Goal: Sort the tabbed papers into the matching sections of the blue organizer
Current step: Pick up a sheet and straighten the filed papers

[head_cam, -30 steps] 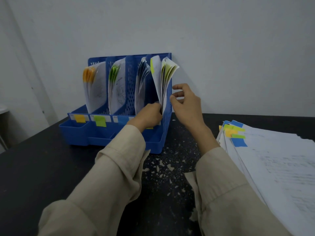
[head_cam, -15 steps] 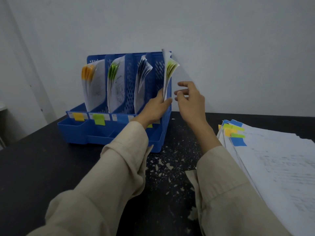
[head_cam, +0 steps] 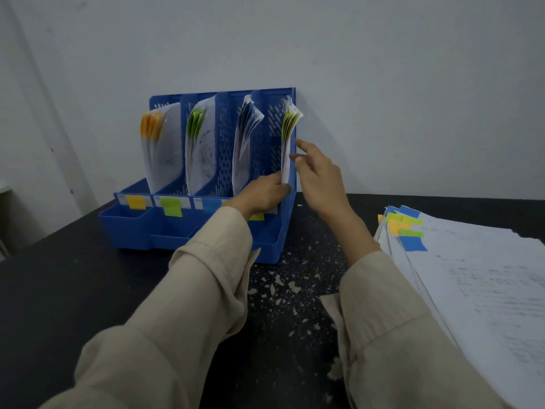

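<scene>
Left hand point(head_cam: 263, 193) grips the bottom of the yellow-green-tabbed white papers point(head_cam: 287, 134) standing in the rightmost slot of the blue plastic organizer point(head_cam: 224, 160). Right hand point(head_cam: 317, 175) is loosely open, fingertips touching their edge. Slot labels are too blurry to read.

Black table point(head_cam: 73, 290): blue organizer point(head_cam: 274, 246), paper stack point(head_cam: 477, 284).

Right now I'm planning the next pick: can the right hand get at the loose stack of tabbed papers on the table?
Probably yes. The right hand holds nothing, its fingers just touching the papers in the organizer's rightmost section, and the stack of tabbed papers lies uncovered on its own side with nothing between.
</scene>
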A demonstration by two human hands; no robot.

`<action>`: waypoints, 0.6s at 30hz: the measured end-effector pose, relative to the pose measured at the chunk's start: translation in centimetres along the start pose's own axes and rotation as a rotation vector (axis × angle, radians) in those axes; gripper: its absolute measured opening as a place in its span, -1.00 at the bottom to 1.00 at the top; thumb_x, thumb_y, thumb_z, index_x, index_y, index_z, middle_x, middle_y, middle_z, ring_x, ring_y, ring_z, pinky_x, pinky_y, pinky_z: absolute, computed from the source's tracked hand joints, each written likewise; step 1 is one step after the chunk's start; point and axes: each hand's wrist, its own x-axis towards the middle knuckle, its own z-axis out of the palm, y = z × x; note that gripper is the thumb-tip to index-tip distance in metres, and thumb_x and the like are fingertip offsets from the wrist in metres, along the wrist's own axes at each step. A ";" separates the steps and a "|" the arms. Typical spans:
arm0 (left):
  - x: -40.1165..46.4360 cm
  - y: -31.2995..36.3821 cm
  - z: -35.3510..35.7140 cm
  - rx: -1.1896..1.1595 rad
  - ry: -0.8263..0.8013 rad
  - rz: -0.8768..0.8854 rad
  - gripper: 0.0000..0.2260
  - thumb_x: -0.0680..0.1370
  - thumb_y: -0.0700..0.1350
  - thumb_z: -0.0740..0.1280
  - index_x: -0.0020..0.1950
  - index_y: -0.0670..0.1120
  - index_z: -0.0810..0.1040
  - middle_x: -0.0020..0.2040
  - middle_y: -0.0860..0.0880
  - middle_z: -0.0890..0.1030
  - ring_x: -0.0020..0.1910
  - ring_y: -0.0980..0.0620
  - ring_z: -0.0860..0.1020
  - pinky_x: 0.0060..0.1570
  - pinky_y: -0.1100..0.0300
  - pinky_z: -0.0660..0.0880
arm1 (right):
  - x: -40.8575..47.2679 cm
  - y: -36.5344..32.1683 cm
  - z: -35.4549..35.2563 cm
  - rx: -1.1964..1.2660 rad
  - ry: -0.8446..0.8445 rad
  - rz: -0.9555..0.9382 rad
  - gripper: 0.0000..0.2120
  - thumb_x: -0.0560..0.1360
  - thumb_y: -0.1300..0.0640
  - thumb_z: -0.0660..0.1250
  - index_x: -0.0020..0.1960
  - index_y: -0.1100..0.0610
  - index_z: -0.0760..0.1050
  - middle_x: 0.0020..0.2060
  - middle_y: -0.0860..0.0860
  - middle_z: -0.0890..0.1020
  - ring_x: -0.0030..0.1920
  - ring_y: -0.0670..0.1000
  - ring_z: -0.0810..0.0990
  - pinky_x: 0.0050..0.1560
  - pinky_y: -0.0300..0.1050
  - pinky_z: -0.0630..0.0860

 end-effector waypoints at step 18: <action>-3.4 -0.9 3.7 0.314 0.623 0.155 -0.64 0.63 -0.08 0.12 -0.37 -0.06 0.24 -0.33 -0.13 0.56 -0.33 -0.11 0.46 -0.04 0.10 0.22 | 0.1 0.4 -0.8 0.012 0.006 0.006 -0.64 0.62 0.25 0.07 0.40 0.13 0.34 0.12 0.12 0.60 -0.03 -0.01 0.54 -0.20 -0.56 0.33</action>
